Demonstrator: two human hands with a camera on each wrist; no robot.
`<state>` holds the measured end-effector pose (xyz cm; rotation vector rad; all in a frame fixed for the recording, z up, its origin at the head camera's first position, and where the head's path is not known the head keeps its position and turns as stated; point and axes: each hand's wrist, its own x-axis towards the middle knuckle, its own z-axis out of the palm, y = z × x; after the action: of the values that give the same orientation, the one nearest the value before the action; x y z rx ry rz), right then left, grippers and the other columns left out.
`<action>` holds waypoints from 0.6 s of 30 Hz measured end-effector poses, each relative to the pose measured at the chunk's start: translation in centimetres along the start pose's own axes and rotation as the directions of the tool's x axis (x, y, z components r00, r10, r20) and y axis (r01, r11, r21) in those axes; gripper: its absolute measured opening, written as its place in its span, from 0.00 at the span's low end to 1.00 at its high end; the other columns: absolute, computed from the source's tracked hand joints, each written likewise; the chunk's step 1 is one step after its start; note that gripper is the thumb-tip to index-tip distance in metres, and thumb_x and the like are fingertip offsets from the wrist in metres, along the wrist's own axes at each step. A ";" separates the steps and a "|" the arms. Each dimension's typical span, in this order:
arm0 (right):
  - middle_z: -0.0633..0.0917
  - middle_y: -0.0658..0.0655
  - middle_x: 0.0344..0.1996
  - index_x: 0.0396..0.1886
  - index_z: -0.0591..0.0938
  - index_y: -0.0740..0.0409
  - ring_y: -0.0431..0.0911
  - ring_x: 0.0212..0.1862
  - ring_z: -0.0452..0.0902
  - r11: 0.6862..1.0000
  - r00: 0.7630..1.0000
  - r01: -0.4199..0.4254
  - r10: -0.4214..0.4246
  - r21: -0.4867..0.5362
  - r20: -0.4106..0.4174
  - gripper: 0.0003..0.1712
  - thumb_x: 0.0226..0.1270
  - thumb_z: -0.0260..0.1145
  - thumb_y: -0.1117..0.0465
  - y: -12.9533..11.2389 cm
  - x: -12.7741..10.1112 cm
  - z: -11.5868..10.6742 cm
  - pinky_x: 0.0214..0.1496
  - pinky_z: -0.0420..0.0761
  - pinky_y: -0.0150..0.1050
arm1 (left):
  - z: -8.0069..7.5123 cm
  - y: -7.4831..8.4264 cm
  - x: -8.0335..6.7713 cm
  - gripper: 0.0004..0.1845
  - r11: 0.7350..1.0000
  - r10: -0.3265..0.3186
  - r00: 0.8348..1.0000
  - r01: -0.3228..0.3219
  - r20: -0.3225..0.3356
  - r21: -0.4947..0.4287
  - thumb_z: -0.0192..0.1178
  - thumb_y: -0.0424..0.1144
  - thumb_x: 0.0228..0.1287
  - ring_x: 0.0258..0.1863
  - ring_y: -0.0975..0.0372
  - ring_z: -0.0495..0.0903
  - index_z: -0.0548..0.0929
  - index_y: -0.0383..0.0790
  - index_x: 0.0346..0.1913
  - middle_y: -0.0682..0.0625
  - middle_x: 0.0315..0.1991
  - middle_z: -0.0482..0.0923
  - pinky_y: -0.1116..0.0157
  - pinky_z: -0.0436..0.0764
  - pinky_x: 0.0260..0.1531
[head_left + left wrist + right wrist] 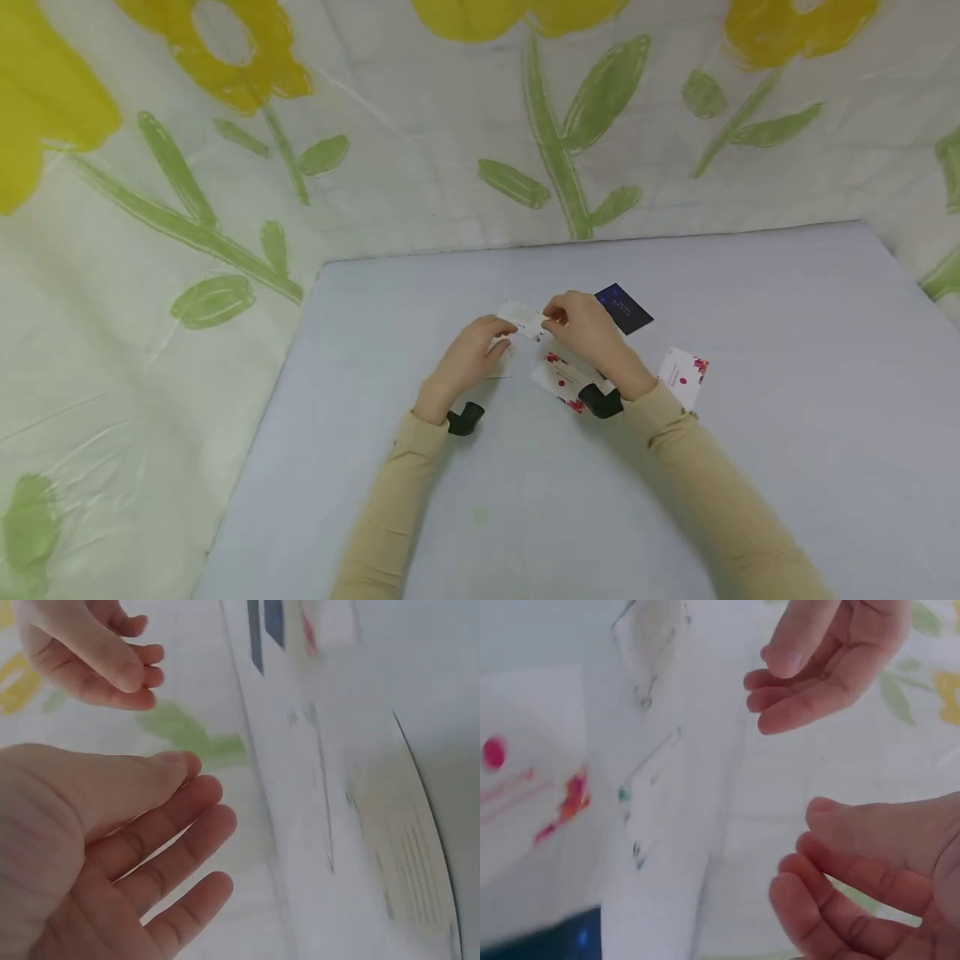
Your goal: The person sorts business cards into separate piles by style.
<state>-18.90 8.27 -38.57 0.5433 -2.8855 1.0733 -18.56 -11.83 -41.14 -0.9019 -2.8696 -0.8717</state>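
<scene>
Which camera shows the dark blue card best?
The head view: the whole dark blue card lies flat on the table just past the right hand. The right wrist view catches only a blurry blue corner. In the left wrist view I cannot tell it apart.

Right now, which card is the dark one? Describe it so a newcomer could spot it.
On the grey table, look just beyond the right hand, toward the flowered backdrop. The dark navy card lies flat there, tilted. Every other card nearby is white; two carry red flowers.

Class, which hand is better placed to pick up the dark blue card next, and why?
Right, probably. The right hand lies just beside the blue card, while the left hand is farther off, across the white card between them.
</scene>
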 end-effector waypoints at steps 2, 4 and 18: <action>0.82 0.61 0.32 0.39 0.82 0.67 0.51 0.35 0.76 1.000 1.000 -0.005 0.005 -0.024 0.015 0.10 0.59 0.66 0.64 0.8 -1.0 -0.7 0.38 0.76 0.45 | 0.7 0.9 0.6 0.11 0.998 0.067 0.997 -0.067 0.045 -0.004 0.53 0.27 0.65 0.46 0.55 0.76 0.78 0.31 0.49 0.44 0.46 0.78 0.62 0.74 0.48; 0.81 0.60 0.30 0.38 0.81 0.68 0.49 0.33 0.75 0.998 0.999 -0.018 0.020 -0.056 0.042 0.12 0.57 0.67 0.64 1.5 -2.0 -0.8 0.36 0.76 0.44 | 1.4 1.4 1.1 0.12 0.992 0.123 0.988 -0.124 0.096 0.009 0.51 0.26 0.66 0.49 0.55 0.75 0.78 0.32 0.50 0.43 0.48 0.78 0.62 0.73 0.51; 0.75 0.58 0.27 0.36 0.77 0.68 0.52 0.32 0.71 0.953 0.983 -0.029 0.082 -0.301 0.166 0.29 0.42 0.77 0.52 3.4 -6.0 1.6 0.36 0.73 0.47 | 5.0 2.5 1.9 0.19 0.959 0.174 0.931 -0.234 0.320 0.161 0.51 0.28 0.66 0.60 0.56 0.68 0.72 0.35 0.60 0.45 0.59 0.70 0.58 0.67 0.57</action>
<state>-14.25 11.54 -42.78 0.5692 -3.1509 0.6005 -18.12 -6.57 -43.77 -1.3871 -2.9569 -0.4535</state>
